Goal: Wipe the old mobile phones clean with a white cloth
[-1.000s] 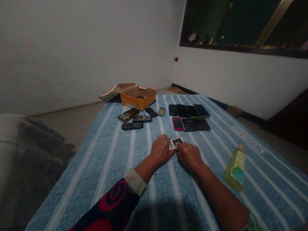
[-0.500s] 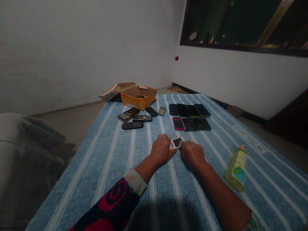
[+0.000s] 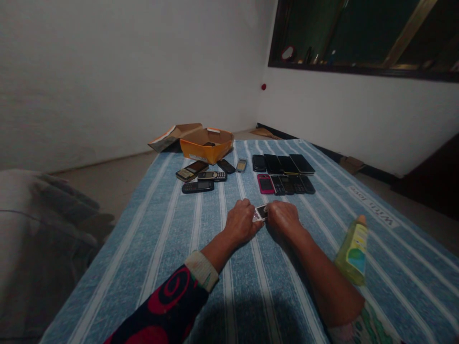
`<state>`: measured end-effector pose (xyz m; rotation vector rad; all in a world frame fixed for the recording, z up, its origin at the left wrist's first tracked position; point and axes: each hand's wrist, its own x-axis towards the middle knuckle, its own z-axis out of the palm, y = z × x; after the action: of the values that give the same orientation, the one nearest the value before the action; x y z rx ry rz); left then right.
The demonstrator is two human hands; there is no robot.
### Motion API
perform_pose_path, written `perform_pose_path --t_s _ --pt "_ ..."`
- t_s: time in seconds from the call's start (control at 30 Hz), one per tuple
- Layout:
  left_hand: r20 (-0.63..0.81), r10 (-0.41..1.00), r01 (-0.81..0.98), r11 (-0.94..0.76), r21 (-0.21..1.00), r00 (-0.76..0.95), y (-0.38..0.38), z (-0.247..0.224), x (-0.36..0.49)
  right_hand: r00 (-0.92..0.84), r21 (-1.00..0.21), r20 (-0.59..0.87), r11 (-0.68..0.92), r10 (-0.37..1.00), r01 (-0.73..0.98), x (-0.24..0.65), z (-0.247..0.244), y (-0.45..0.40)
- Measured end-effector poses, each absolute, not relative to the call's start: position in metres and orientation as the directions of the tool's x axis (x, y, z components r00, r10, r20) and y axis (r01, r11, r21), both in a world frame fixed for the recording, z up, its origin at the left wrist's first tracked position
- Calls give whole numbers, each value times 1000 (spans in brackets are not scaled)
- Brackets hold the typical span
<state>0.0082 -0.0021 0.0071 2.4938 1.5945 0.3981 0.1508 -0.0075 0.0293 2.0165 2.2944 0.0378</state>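
A small white mobile phone [image 3: 261, 212] with a dark screen is held low over the striped cloth, between my two hands. My left hand [image 3: 240, 222] grips its left end with closed fingers. Curled at the phone's right end, my right hand [image 3: 285, 217] covers part of the screen; what its fingertips pinch, if anything, is hidden. Just beyond lies a row of phones, with a pink phone [image 3: 266, 184] at its left end. Behind that row are several dark phones [image 3: 287, 164] side by side. To the left, a black keypad phone [image 3: 197, 186] lies in a loose group.
An orange box [image 3: 205, 153] with its lid open stands at the far left of the table, something dark inside. At right a yellow-green bottle [image 3: 353, 253] lies on the blue striped cloth [image 3: 154, 267]. A grey covered seat [image 3: 39, 248] is beside the table.
My right hand has shifted slightly left and up across the white phone, covering more of its screen. My left hand and the phone stay about where they were.
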Motion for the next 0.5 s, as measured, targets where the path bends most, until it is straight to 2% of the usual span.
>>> perform_pose_path --t_s 0.17,0.5 --pt "135 906 866 -424 264 402 -1 7 8 -155 74 -64 159 986 984 150 29 -6" --pt "176 900 869 -433 239 399 0 2 8 -317 24 -76 320 945 947 141 34 -11"
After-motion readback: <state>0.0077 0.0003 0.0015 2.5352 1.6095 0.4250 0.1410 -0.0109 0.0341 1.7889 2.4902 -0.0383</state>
